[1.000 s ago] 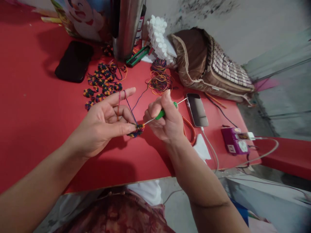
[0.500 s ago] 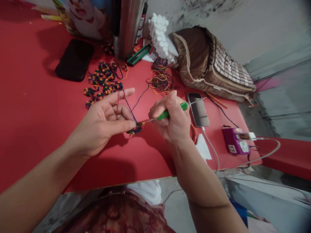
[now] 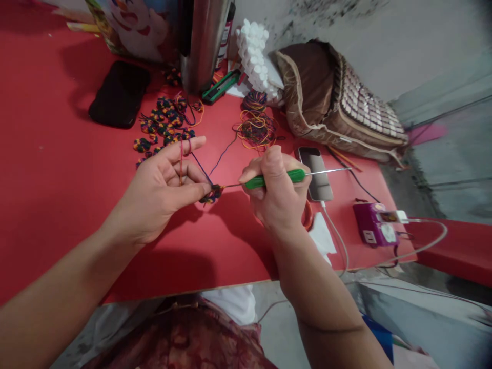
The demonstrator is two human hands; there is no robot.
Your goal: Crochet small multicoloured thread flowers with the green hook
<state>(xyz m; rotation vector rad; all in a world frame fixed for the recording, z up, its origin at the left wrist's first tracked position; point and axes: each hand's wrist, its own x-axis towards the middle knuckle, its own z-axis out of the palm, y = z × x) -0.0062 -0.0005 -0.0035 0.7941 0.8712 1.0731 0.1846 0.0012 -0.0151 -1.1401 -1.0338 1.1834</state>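
Observation:
My left hand [image 3: 169,187] pinches a small multicoloured crochet piece [image 3: 211,195] between thumb and fingers. Its index finger points out, with yarn [image 3: 200,166] looped round it and running down to the piece. In my right hand [image 3: 279,189] is a crochet hook with a green handle [image 3: 296,176], my fist closed round it. The hook's thin shaft reaches left to the crochet piece; a second metal end sticks out on the right. A loose strand leads back to a tangle of yarn [image 3: 257,128]. Several finished-looking crochet flowers [image 3: 163,120] lie beyond my left hand.
At the back left are a black phone-like object [image 3: 119,95] and a steel flask [image 3: 205,48]. A green cutter [image 3: 221,87] lies beside the flask. Rightward are a brown cushion [image 3: 307,82], a charging phone [image 3: 315,174] and a purple power box [image 3: 372,224] with cables.
My right hand has turned the hook closer to level, so its right end reaches farther right. The crochet piece and left fingertips have shifted slightly up and left.

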